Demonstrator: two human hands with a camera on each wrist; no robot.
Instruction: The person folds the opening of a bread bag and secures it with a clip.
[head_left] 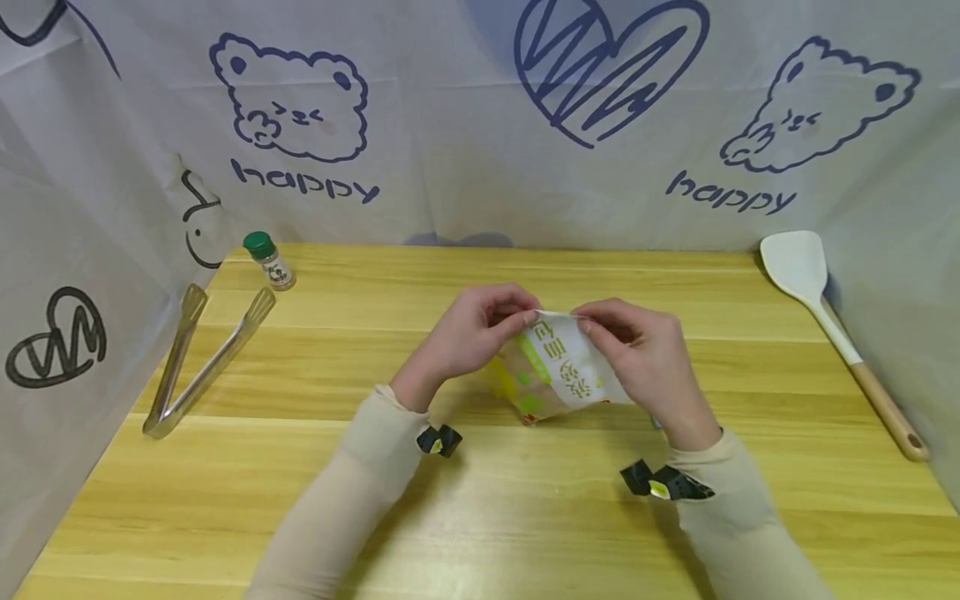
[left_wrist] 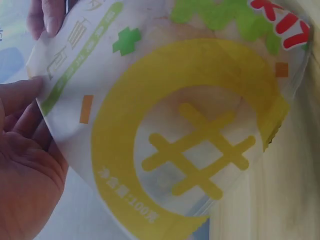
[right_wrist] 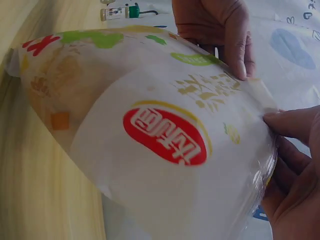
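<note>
Both hands pinch the top edge of a bread packet (head_left: pixel 573 362), which hangs tilted just above or on the wooden table. My left hand (head_left: pixel 480 329) grips the edge between thumb and fingers, and my right hand (head_left: pixel 648 358) grips it a short way to the right. White film with yellow, green and red printing covers the packet (left_wrist: pixel 115 65). Its contents, a light brown bun, show dimly through the see-through part. In the right wrist view, a red oval label (right_wrist: pixel 165 132) is printed on the white side. The edge between the hands looks unbroken.
Metal tongs (head_left: pixel 202 383) lie spread at the left of the table (head_left: pixel 525 525). Behind them stands a seasoning bottle (head_left: pixel 272 262) with a green cap. A white spatula (head_left: pixel 806 267) with a wooden handle lies along the right edge. Printed cloth (head_left: pixel 450 125) hangs at the back and sides.
</note>
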